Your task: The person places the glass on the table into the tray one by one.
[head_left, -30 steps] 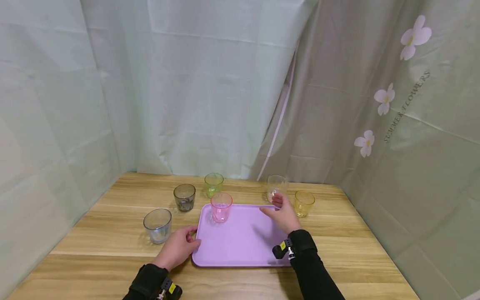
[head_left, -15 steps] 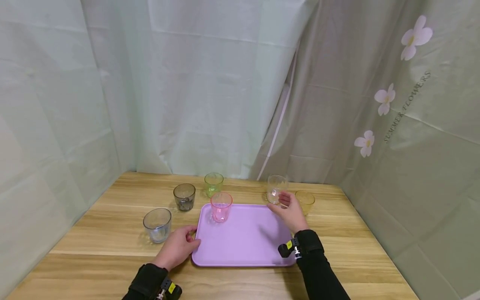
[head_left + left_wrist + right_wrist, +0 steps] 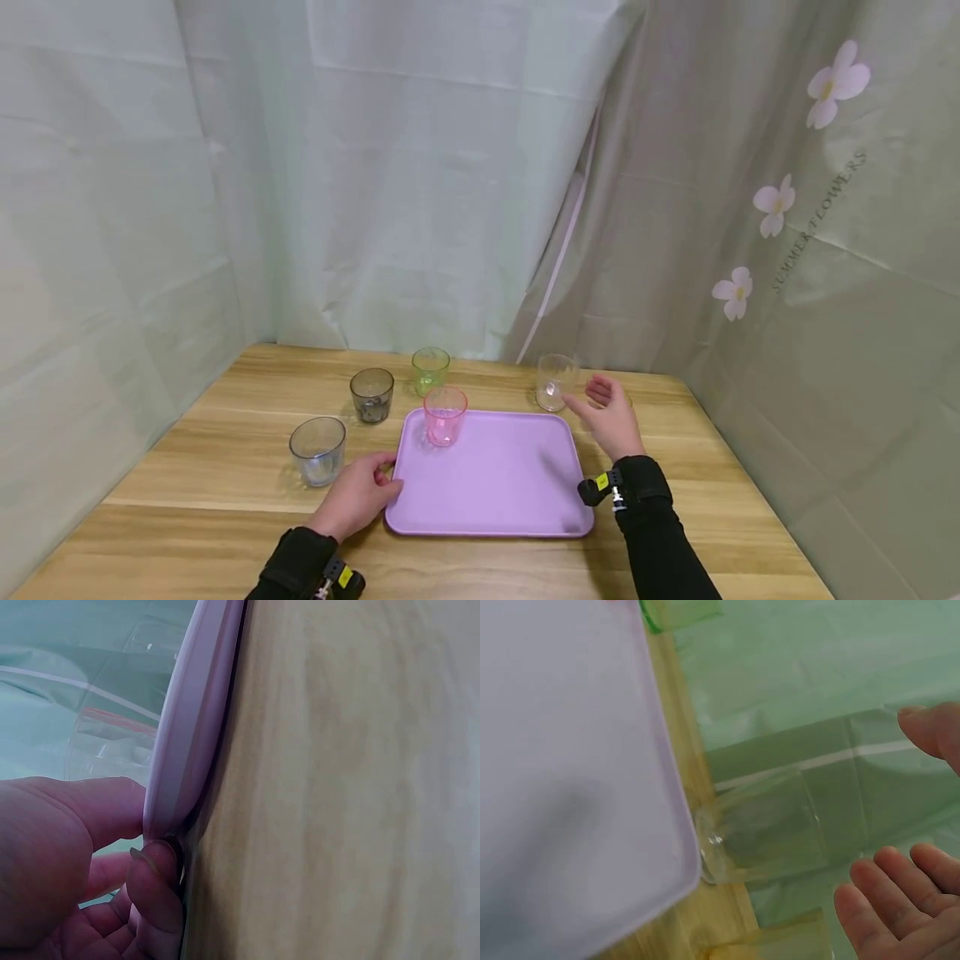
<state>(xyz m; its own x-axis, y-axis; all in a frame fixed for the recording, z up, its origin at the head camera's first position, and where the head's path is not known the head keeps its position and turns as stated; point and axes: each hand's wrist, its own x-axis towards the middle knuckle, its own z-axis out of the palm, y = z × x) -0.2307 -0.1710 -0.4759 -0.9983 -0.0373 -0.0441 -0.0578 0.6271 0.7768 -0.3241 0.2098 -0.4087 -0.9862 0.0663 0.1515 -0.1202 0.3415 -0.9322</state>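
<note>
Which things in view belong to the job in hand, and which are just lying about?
Probably in the job:
purple tray, pinched by the left hand
pink glass on it
clear glass and yellow glass, nearest the right hand

Probably lying about for now:
green glass
dark grey glass
bluish glass
curtain

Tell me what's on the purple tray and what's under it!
On the purple tray, a pink cup stands near the far left corner. The wooden table shows around it, but what's directly underneath is covered, so I can't tell.
</note>
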